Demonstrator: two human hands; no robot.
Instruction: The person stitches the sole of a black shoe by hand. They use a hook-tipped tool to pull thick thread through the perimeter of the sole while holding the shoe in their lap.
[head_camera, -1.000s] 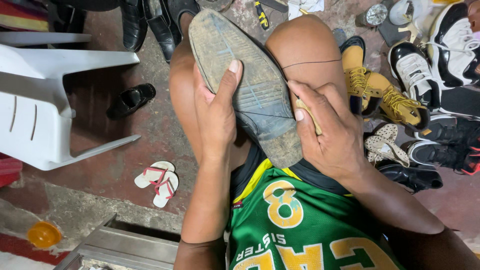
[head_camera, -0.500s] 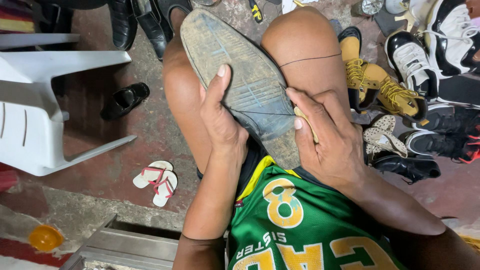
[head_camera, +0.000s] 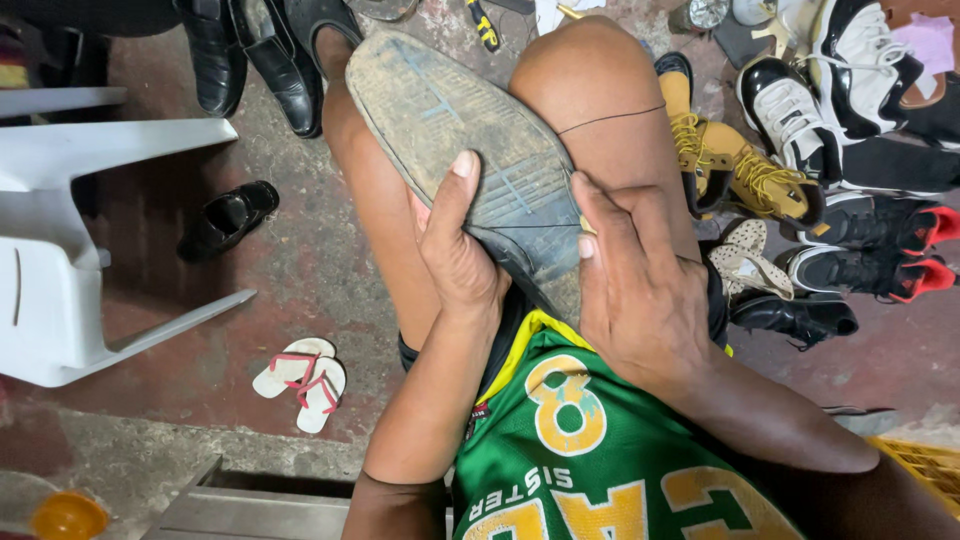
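A worn shoe (head_camera: 460, 150) lies sole-up across the lap, toe toward 11 o'clock. The left hand (head_camera: 460, 260) clasps its heel from 7 o'clock; the right hand (head_camera: 640, 290), at 4 o'clock, is curled against the heel edge.

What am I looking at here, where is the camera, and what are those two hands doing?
There is no machine here. One camera sits on a person's head and looks down at their lap. The left hand and right hand hold a worn shoe, sole up, between the bare knees. A thin thread runs across the right knee. On the stained floor lie small sandals, black dress shoes, tan boots and sneakers. A white plastic chair stands to the left.
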